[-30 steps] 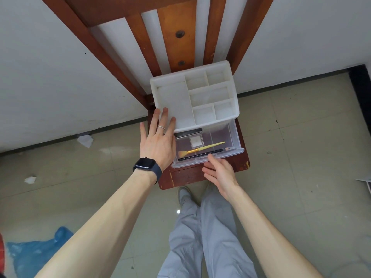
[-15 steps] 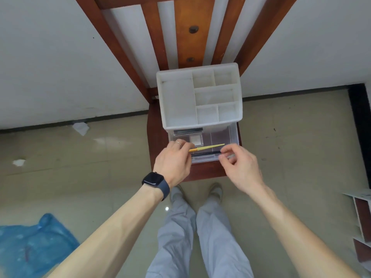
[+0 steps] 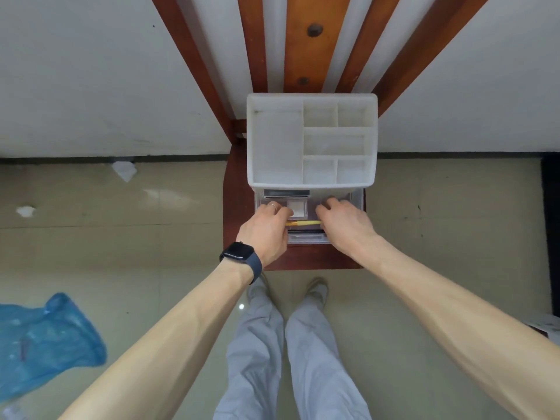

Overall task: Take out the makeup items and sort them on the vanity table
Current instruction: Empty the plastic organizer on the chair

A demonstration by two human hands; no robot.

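head view: both hands are down in the open clear drawer (image 3: 307, 237) of the white organizer (image 3: 275, 147), which sits on the red wooden seat (image 3: 238, 207). the left hand (image 3: 266, 230) has its fingers curled over one end of the yellow brush (image 3: 303, 222), and it looks like a pinch. the right hand (image 3: 345, 222) is knuckles-up, fingers curled down over the other end, and whether it grips anything i cannot tell. the brush lies crosswise near the drawer front, with a white square compact (image 3: 297, 208) just behind it. the smart play, i'd say, is to lift the brush level and clear the drawer lip before carrying it off. both forearms converge from either side, palms down.
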